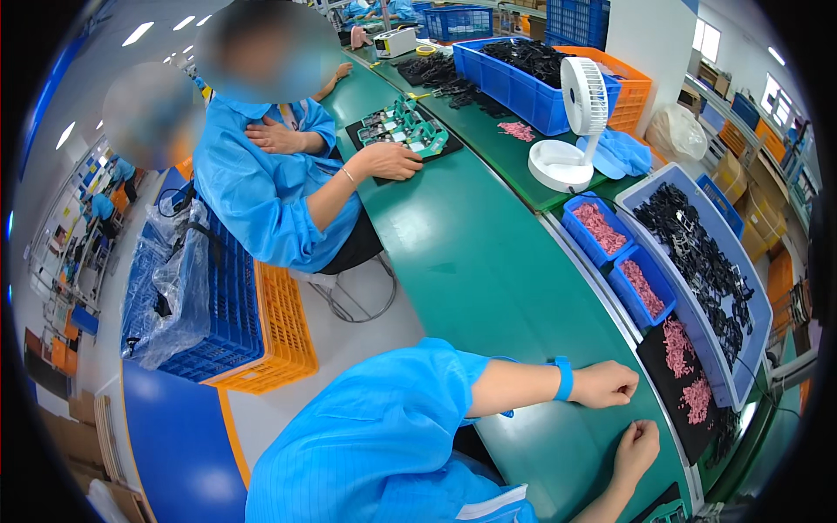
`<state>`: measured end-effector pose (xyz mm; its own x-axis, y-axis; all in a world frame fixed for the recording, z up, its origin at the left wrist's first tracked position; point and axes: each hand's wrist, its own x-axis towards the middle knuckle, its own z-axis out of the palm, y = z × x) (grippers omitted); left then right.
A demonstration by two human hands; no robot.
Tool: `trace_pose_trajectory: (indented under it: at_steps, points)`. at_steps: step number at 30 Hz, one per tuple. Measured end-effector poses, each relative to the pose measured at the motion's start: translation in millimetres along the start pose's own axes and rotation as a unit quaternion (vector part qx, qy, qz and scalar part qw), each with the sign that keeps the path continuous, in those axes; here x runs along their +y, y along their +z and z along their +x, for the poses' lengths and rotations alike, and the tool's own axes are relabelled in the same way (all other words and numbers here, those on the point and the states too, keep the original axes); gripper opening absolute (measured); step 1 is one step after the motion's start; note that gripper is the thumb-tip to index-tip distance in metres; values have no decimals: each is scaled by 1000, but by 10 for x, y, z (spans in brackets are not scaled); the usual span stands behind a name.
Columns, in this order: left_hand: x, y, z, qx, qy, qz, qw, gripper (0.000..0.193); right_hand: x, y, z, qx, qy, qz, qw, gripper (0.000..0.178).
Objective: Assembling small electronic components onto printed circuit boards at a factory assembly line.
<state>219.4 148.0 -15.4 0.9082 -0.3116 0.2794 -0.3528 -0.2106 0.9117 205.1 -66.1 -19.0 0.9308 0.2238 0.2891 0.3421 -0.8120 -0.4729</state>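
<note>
My left hand [606, 384], with a blue strap [564, 378] round its wrist, rests over the green tabletop [475, 283], its fingers curled in. Just nearer to me, my right hand [636, 449] is raised from the wrist with its fingers bent together. Whatever either hand may hold is hidden or too small to see. Beyond them to the right lies a black mat [689, 436] bearing piles of small pink parts [696, 399]. At the bottom edge, a green fixture [670, 512] shows only in part, beside my right forearm.
Two blue bins [643, 288] of pink parts stand beside a large grey-blue tub [757, 336] of black parts. A white fan [584, 113] stands farther back. A co-worker in blue [261, 200] sits at the left, one hand at green fixtures [405, 126]. Stacked crates [261, 322] stand behind.
</note>
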Motion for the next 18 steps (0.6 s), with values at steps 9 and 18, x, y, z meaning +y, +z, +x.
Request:
trace_pose_trajectory:
  at_steps: [9,18]
  points:
    - [12,-10,-28,-23,23,26,999,11,-55,-30,-23,-2,18,14,1000,9]
    - [16,-61,-32,-29,56,86,994,11,-202,-79,41,-18,36,-28,999,7]
